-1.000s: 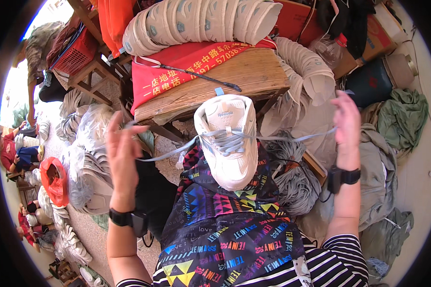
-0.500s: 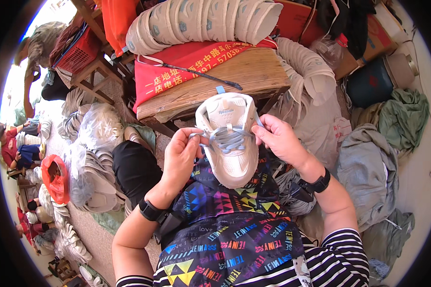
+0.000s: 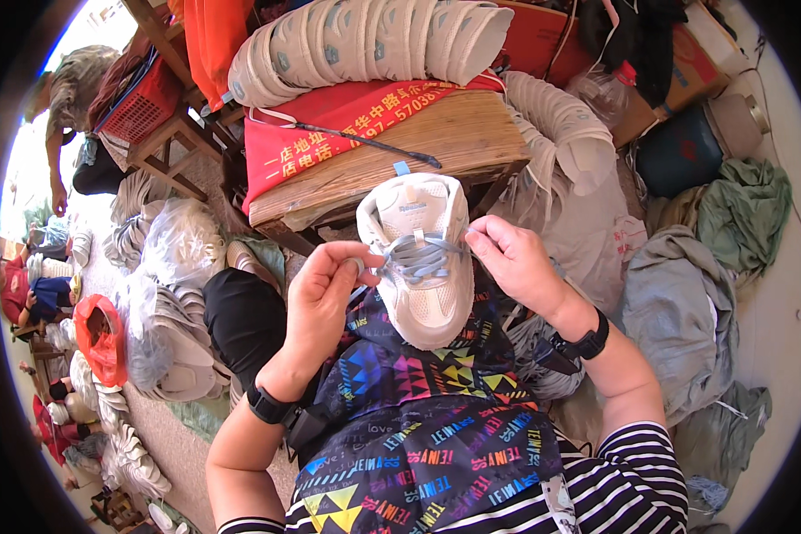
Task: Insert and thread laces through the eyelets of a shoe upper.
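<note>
In front of me a white sneaker upper (image 3: 429, 319) stands against my lap, toe toward me, its collar near the wooden table edge. No sole shows on it. A grey-blue shoelace (image 3: 416, 258) crosses its front through the eyelets. My left hand (image 3: 327, 283) is closed at the shoe's left side, thumb and finger pinching the lace. On the other side my right hand (image 3: 513, 263) is also pinched closed by the upper eyelets, holding the lace there; its tip is mostly hidden by the fingers.
A curved row of nested shoe uppers (image 3: 356, 44) lies across a wooden table (image 3: 400, 133) with a red cloth (image 3: 280, 160). More uppers (image 3: 578, 133) hang at its right. Grey sacks (image 3: 672, 311) lie right; bagged uppers (image 3: 182, 245) and other people are left.
My right hand has drawn slightly apart from the shoe, and my left hand has turned a little with its pinch. The shoe has barely shifted.
</note>
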The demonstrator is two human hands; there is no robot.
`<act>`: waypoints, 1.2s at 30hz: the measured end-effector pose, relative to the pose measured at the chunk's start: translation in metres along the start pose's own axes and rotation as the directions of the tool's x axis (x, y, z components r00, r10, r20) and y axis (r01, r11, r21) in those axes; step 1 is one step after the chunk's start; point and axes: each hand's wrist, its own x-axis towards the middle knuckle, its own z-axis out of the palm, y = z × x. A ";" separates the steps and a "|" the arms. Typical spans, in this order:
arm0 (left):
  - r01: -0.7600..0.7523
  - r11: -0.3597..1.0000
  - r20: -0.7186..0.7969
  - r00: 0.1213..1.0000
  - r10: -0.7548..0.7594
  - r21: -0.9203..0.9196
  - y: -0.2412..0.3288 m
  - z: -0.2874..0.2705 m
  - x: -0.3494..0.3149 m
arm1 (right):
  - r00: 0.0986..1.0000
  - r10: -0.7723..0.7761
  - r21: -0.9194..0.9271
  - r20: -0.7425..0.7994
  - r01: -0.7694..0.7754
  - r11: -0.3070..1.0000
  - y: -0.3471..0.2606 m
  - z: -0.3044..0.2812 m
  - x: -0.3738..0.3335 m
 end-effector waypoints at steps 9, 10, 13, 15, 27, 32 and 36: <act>0.185 0.980 -0.003 0.983 -0.185 0.075 -0.012 -0.002 0.003 | 0.999 0.006 -0.020 -0.047 -0.007 1.000 -0.007 0.003 0.006; 0.178 0.979 -0.013 0.984 -0.178 0.095 -0.012 -0.002 0.004 | 0.999 0.006 -0.020 -0.047 -0.007 1.000 -0.006 0.003 0.009; 0.212 0.960 -0.051 0.977 -0.206 0.184 -0.012 0.000 0.006 | 0.987 -0.160 -0.248 0.009 0.158 0.956 -0.011 0.004 0.015; 0.244 0.958 -0.055 0.970 -0.238 0.153 -0.008 0.003 0.005 | 0.880 -0.475 -0.550 0.014 0.404 0.731 -0.020 0.008 0.019; 0.291 0.938 -0.056 0.957 -0.285 0.189 -0.006 0.006 0.008 | 0.746 -0.478 -0.606 0.463 0.660 0.444 -0.041 -0.022 0.043; 0.211 0.959 -0.053 0.977 -0.205 0.189 -0.009 0.010 0.016 | 0.718 -0.390 -0.585 0.577 0.696 0.417 -0.051 -0.027 0.055; 0.150 0.940 -0.012 0.988 -0.154 0.306 -0.012 0.014 0.015 | 0.733 -0.448 -0.651 0.512 0.671 0.355 -0.053 -0.025 0.056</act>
